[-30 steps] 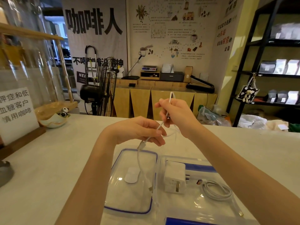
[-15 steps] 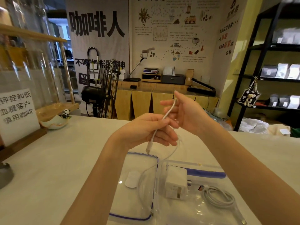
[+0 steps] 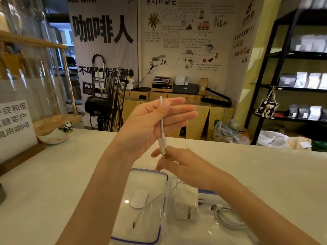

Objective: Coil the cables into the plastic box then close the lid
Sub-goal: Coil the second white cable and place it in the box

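A thin white cable runs upright across my left hand, pinned under the thumb while the fingers stretch out to the right. Just below, my right hand pinches the cable's plug end. The slack drops down, and the other plug rests on the clear lid with a blue rim. To its right stands the clear plastic box, which holds a white charger and a coiled white cable. My right forearm hides part of the box.
The lid and box sit on a pale counter. A paper sign on a wooden stand and a small bowl with a panda figure are at the far left. Black shelving stands beyond the counter at the right.
My left hand has risen and spread its fingers, with the cable now under its thumb. My right hand has dropped from above to below the left, onto the plug end.
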`<state>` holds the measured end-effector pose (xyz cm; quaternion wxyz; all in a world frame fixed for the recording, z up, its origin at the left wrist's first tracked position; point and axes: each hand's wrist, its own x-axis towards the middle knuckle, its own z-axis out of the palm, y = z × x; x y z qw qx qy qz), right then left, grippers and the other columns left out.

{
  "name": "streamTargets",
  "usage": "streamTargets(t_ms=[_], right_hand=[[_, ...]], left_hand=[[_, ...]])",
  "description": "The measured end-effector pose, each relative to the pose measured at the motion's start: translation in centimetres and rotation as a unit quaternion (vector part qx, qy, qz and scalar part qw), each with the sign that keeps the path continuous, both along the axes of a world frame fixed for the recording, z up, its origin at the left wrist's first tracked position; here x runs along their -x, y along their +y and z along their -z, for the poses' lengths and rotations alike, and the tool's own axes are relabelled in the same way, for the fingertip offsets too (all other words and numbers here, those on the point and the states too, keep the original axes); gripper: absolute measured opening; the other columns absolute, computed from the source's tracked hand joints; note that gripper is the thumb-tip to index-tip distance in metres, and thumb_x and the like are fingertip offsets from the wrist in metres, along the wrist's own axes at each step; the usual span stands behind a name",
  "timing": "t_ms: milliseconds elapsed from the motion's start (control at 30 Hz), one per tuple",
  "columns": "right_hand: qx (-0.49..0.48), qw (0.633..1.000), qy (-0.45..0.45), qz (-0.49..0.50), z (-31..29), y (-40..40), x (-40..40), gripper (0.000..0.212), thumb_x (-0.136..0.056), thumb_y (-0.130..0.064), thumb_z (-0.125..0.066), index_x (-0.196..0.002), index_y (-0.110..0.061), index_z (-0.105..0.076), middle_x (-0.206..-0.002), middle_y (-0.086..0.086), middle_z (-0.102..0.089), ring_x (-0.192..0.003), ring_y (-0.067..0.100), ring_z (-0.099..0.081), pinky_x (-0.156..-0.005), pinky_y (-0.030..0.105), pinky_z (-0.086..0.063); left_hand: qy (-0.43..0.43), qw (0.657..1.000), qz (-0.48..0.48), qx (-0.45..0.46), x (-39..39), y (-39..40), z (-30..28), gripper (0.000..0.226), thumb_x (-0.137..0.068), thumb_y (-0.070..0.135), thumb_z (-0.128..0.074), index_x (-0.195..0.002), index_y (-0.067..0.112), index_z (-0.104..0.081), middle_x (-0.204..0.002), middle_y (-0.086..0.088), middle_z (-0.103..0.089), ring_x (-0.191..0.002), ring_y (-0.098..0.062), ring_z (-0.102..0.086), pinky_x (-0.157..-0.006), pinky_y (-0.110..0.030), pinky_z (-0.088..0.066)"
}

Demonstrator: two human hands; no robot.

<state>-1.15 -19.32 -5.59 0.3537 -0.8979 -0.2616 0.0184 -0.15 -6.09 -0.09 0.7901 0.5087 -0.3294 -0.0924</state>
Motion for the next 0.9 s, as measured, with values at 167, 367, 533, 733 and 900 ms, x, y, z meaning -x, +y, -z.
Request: streamTargets(t_ms=[167,367,533,733,900], right_hand=[[0.073,0.995,-0.068,0.003,0.2,-0.5,2.0,0.030,-0.094,-0.029,-0.040,-0.123,-0.030,-0.047,-0.120,-0.003,-0.060,-0.105,0.010,-0.054,-0.081,0.019,-0.041],[0.071,0.980,-0.180,0.039,-1.1,-1.7,3.2,0.027,-0.095,-0.022,-0.039,-0.117,-0.026,-0.055,-0.113,-0.007,-0.063,-0.096,0.007,-0.056,-0.077,0.017,-0.042],[0.015,0.957,-0.288,0.018,-3.0,-3.6,3.2,0.017,-0.089,-0.015,-0.052,-0.099,-0.021,-0.064,-0.077,-0.019,-0.054,-0.068,-0.005,-0.050,-0.066,0.010,-0.042],[-0.139,0.948,-0.287,-0.004,-3.3,-6.0,2.7,0.014,-0.080,-0.021,-0.060,-0.092,-0.027,-0.063,-0.083,-0.019,-0.063,-0.082,0.006,-0.061,-0.072,0.015,-0.049],[-0.257,0.930,-0.263,-0.020,-2.8,-5.5,2.1,0.016,-0.077,-0.020,-0.061,-0.089,-0.030,-0.065,-0.082,-0.012,-0.068,-0.085,0.011,-0.064,-0.075,0.018,-0.050]], left_hand=[[-0.028,0.994,-0.094,-0.049,-0.9,-0.1,0.9,0.029,-0.094,0.014,-0.031,-0.103,0.010,-0.059,-0.087,-0.001,-0.075,-0.088,-0.017,-0.070,-0.075,-0.023,-0.056],[-0.140,0.952,-0.180,-0.203,-1.4,-0.5,1.9,0.026,-0.094,0.010,-0.033,-0.109,0.006,-0.055,-0.089,-0.003,-0.069,-0.078,-0.008,-0.069,-0.069,-0.018,-0.055],[-0.164,0.902,-0.116,-0.383,-0.9,-1.2,2.2,0.026,-0.093,0.017,-0.037,-0.091,0.011,-0.062,-0.061,0.010,-0.064,-0.049,-0.004,-0.055,-0.049,-0.014,-0.044],[-0.038,0.943,0.145,-0.296,-0.3,-1.8,2.0,0.047,-0.090,0.037,-0.028,-0.069,0.020,-0.067,-0.045,0.008,-0.053,-0.035,-0.005,-0.033,-0.042,-0.023,-0.021],[-0.065,0.941,0.196,-0.270,-0.2,-1.2,1.5,0.044,-0.091,0.039,-0.034,-0.077,0.018,-0.069,-0.044,0.011,-0.049,-0.034,-0.003,-0.030,-0.039,-0.022,-0.021]])
